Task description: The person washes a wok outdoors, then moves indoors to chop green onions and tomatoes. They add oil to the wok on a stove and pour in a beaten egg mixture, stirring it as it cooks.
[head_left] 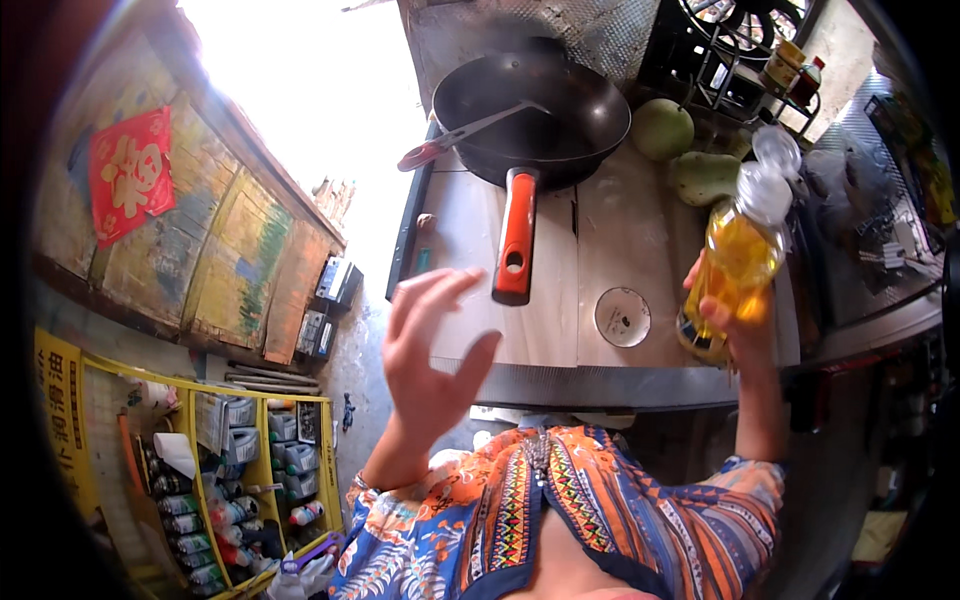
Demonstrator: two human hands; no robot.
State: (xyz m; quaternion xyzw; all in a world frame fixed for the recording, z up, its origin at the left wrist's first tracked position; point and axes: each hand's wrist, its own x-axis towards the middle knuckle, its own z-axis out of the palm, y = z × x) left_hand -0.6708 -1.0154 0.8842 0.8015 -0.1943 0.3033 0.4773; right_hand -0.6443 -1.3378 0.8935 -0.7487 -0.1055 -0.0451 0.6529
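My right hand (728, 310) is wrapped round a clear plastic bottle of yellow cooking oil (742, 255), its flip cap (776, 150) raised. My left hand (430, 340) is in the air with fingers apart, just left of the orange handle (516, 230) of a black wok (590, 110), and holds nothing. Across the wok rests a spatula (490, 128) with a red grip hanging over the left rim. Between the handle and the oil bottle stands a small white bowl (622, 317) on the table.
Beyond the bottle lie a round green gourd (663, 129) and a pale green gourd (703, 178). A black gas stove (725, 60) with small jars stands at the back right. The table's front edge (640, 385) runs near my body. On the left, a yellow shelf (200, 480) holds several bottles.
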